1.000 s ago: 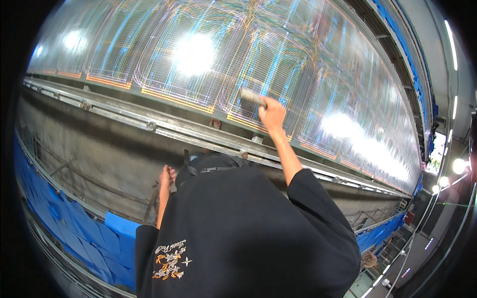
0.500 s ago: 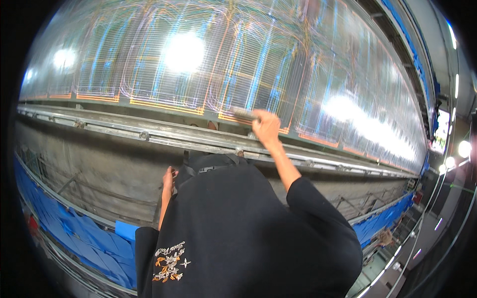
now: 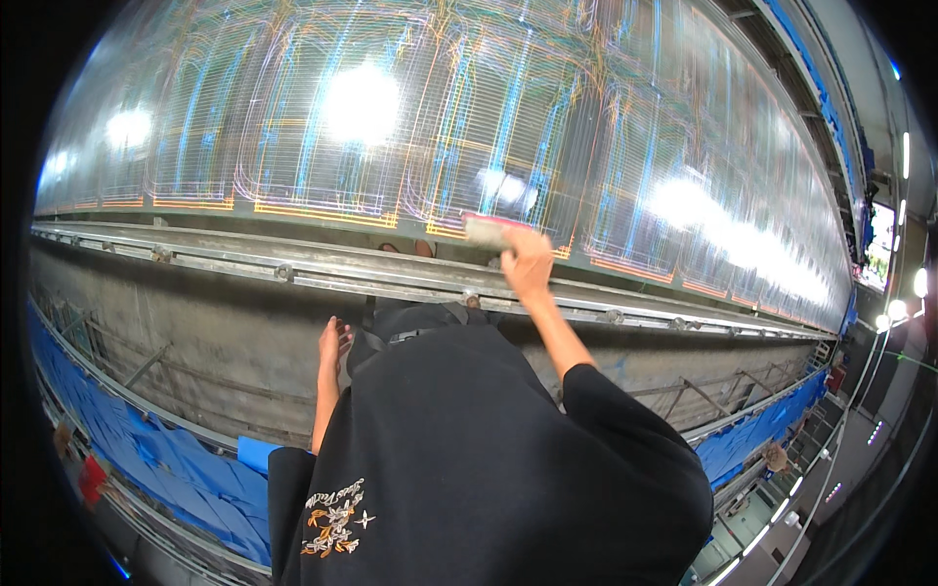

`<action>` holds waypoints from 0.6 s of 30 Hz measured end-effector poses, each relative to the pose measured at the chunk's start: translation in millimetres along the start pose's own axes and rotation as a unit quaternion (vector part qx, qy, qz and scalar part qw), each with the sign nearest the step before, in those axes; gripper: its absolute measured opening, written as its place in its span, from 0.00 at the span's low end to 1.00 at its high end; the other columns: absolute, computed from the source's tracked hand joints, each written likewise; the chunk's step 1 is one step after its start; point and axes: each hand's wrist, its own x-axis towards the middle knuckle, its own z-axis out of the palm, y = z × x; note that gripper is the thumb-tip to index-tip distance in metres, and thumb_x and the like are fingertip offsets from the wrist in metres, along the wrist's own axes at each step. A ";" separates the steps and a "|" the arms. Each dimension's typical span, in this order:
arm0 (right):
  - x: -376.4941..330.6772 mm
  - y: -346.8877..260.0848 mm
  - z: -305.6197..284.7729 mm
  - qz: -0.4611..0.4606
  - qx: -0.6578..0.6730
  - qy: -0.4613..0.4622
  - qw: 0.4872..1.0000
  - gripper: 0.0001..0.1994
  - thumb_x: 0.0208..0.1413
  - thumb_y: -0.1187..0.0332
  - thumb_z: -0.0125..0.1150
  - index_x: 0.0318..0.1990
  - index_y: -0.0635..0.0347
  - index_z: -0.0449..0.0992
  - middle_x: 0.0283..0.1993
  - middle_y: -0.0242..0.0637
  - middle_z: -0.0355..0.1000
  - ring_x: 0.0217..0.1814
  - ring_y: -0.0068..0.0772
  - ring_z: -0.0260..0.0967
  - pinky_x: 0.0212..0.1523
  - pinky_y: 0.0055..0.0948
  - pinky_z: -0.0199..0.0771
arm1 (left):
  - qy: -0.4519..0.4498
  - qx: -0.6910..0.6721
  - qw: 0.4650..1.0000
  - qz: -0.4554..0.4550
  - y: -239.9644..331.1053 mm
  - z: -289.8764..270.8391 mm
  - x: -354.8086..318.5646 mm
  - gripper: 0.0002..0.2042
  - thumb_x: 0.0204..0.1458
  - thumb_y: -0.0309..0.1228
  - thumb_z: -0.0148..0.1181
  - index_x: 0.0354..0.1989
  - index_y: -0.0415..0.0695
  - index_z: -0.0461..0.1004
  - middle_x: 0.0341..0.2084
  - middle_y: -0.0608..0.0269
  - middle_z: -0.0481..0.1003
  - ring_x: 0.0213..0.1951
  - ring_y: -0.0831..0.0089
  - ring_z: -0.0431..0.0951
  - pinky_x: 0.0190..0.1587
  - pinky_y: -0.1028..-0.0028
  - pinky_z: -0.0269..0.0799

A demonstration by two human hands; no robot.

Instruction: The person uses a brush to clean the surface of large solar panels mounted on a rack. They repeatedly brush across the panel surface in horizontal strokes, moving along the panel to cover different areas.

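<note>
My right hand [image 3: 529, 262] is closed around a flat pale-grey tool with a pinkish-red edge [image 3: 485, 231]. Motion blurs the tool, so I cannot tell its exact kind. It is held over the near edge of a large glossy sheet [image 3: 322, 166] covered in fine lines, with orange, blue and purple patterns. Whether tool and sheet touch is unclear. My left hand [image 3: 335, 341] hangs beside my waist, left of my black shirt, its fingers apart and nothing in them.
A metal rail [image 3: 371, 277] runs along the sheet's near side, with clamps or rollers on it. Below lies a grey floor strip [image 3: 225, 332]. Blue sheeting [image 3: 176, 469] covers a frame behind me at left, and more blue sheeting [image 3: 752, 435] is at right.
The tool has turned in my right hand and now shows more of its flat side and a reddish edge. My right hand is slightly lower. My left fingers have spread a little.
</note>
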 end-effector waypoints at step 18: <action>4.4 -55.2 9.2 0.082 -0.016 -0.019 0.996 0.18 0.44 0.73 0.64 0.47 0.57 0.85 0.47 0.44 0.85 0.51 0.52 0.82 0.55 0.43 0.81 | 0.053 0.187 0.978 0.070 -40.0 -88.1 68.2 0.31 0.69 0.54 0.54 0.60 0.35 0.80 0.57 0.48 0.82 0.56 0.58 0.82 0.59 0.60 0.75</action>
